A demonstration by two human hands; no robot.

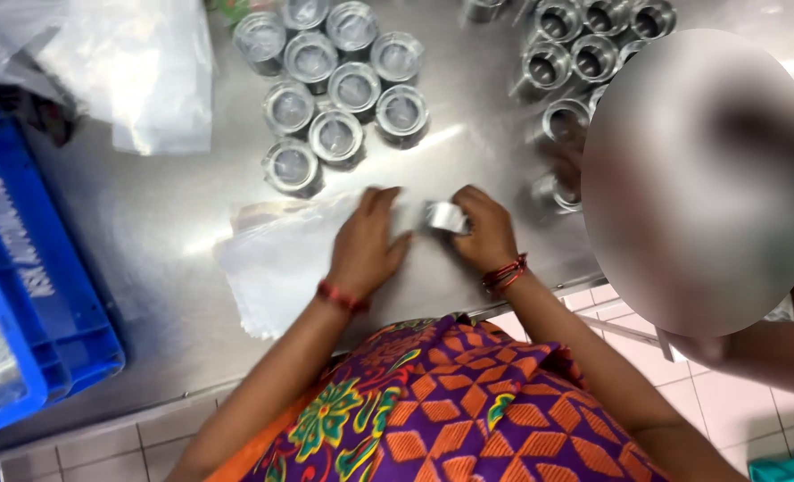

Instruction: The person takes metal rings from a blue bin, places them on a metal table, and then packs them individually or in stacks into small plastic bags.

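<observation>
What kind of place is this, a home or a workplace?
Probably a small packing workshop: a steel table holds many identical metal rings, some bagged, beside clear plastic bags and a blue crate.

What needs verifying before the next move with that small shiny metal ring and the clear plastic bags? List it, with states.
1. Small shiny metal ring gripped in the right hand: ok.
2. Left hand flat on the stack of clear plastic bags, pinning it: ok.
3. Top bag's mouth open to take the ring: cannot tell.
4. Bag stack lying fully on the steel table: ok.
5. Wrapped rings grouped apart from unwrapped rings: ok.
6. Another person's hand clear of the unwrapped rings: not ok, it reaches among them.
</observation>
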